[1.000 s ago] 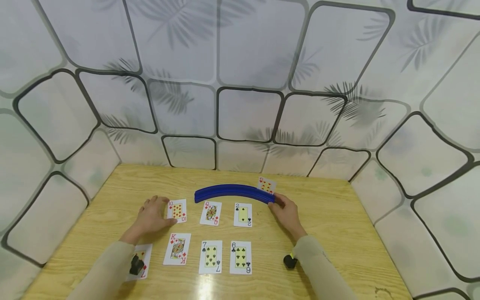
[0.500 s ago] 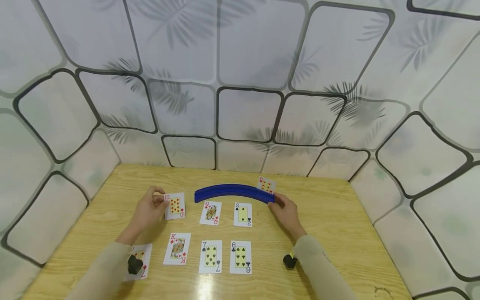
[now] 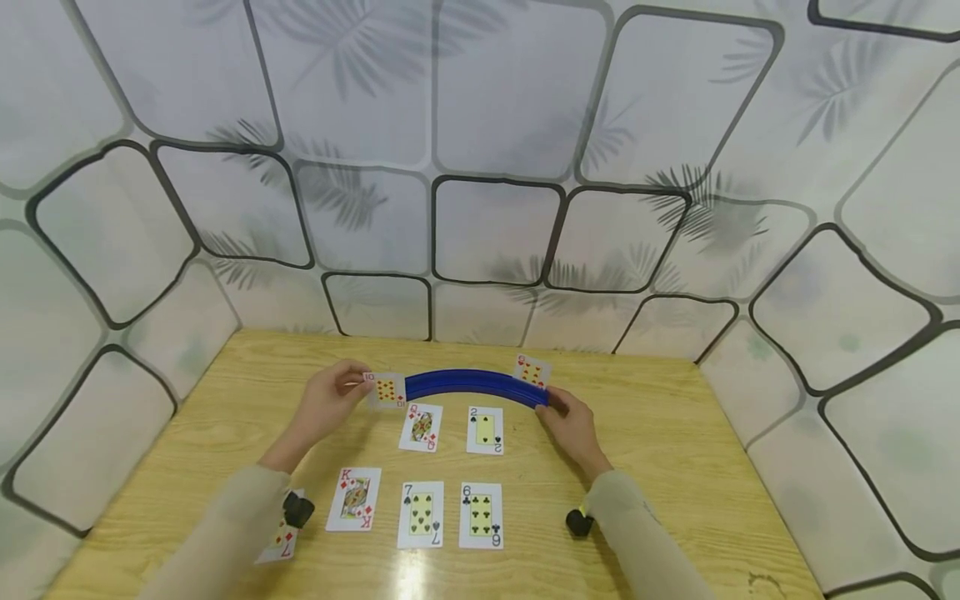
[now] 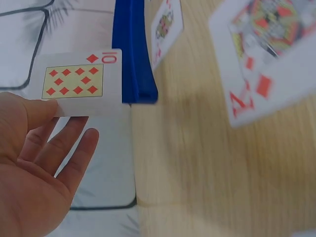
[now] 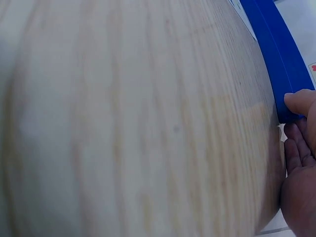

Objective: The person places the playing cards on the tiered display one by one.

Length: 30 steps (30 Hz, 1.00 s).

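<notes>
1. You have a pale yellow wooden tabletop [image 3: 675, 467] in front of you, its grain plain, with a bright patch of glare near the front edge and a dark ring-like mark at the front right.
2. Behind it and on both sides rise pale walls [image 3: 495, 117], printed with rounded grey-outlined blocks and feathery grey leaves.
3. Your left hand [image 3: 330, 406] pinches the ten of diamonds [image 3: 386, 390] between thumb and fingers, face toward you, at the left end of the blue holder [image 3: 461, 382]; whether the card touches the holder you cannot tell.
4. Your right hand [image 3: 573, 429] grips the holder's right end, thumb on top.
5. The holder lies as a curve toward the table's rear; a red-pipped card [image 3: 532, 369] stands at its right end, leaning.
6. Face up before the holder are the queen of diamonds [image 3: 422, 427] and a black two [image 3: 484, 431].
7. Nearer you lie the king of diamonds [image 3: 353, 499], a black seven [image 3: 421, 515] and the six of clubs [image 3: 481, 516].
8. Your left sleeve [image 3: 217, 533] partly covers the seven of diamonds [image 3: 281, 543].
</notes>
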Tool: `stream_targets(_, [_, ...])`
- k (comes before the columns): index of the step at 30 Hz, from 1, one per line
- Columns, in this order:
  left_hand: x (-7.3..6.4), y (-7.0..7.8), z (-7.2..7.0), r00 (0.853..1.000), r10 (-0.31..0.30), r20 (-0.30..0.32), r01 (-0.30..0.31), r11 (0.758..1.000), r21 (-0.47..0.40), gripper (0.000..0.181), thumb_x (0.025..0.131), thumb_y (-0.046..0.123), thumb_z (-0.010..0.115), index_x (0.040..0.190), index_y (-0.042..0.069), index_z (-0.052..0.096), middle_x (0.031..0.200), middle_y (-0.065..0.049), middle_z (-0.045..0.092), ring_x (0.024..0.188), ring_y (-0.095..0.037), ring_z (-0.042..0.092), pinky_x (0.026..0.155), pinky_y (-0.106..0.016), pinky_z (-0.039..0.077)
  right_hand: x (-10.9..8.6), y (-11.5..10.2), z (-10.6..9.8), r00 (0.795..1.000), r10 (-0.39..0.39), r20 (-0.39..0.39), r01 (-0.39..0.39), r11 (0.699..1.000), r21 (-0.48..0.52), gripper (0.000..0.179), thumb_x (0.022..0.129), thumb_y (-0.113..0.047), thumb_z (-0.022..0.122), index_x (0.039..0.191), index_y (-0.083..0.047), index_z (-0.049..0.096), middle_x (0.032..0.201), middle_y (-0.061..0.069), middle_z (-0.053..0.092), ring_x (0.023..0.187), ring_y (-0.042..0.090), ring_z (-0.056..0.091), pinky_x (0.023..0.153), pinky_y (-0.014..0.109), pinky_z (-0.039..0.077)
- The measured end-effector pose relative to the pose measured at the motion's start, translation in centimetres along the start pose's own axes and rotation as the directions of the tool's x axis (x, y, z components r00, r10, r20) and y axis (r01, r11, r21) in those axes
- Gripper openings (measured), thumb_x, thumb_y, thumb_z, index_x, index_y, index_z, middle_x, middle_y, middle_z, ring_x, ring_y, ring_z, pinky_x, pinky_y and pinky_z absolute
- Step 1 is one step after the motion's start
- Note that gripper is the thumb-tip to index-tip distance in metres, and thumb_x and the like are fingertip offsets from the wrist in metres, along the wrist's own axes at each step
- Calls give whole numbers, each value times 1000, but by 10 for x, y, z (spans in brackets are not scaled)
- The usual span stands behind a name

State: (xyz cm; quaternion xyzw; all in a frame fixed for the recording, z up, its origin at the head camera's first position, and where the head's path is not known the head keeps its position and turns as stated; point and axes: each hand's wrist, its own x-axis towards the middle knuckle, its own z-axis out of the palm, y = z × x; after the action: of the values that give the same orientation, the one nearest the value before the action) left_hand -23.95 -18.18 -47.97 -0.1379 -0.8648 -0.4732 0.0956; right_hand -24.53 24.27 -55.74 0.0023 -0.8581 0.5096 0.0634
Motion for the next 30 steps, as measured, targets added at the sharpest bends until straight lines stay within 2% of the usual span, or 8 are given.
stream_targets(9, [19, 15, 33, 999, 38, 24, -36, 997, -68, 16, 100, 3, 71, 115, -3, 71, 109, -20, 76, 103, -37, 74, 93, -47, 63, 0, 2, 0, 1000, -18, -4, 18, 1000, -4, 49, 100, -13, 74, 145, 2, 60, 141, 24, 66, 130, 40, 63, 113, 54, 51])
stream_targets(18, [31, 30, 60, 999, 41, 34, -36, 993, -114, 18, 99, 1, 71, 116, -3, 70, 108, -20, 76, 102, -36, 74, 91, -45, 64, -1, 2, 0, 1000, -12, -5, 12, 1000, -9, 49, 100, -12, 73, 145, 2, 60, 140, 25, 66, 130, 41, 63, 112, 55, 51])
stream_targets(26, [39, 37, 77, 997, 46, 64, -37, 991, -126, 15, 102, 6, 69, 116, 2, 70, 102, -15, 77, 91, -29, 74, 78, -28, 61, -1, 1, 0, 1000, 3, -1, -3, 1000, -3, 50, 100, -14, 73, 145, 2, 60, 141, 24, 66, 133, 40, 62, 114, 54, 50])
stream_targets(30, [42, 42, 82, 997, 37, 73, -25, 988, -155, 15, 102, 6, 68, 116, 2, 70, 104, -16, 77, 93, -31, 74, 77, -27, 60, -2, 0, 0, 1000, -16, -17, 16, 1000, -1, 50, 98, -13, 75, 144, 2, 61, 138, 24, 67, 129, 40, 64, 111, 54, 52])
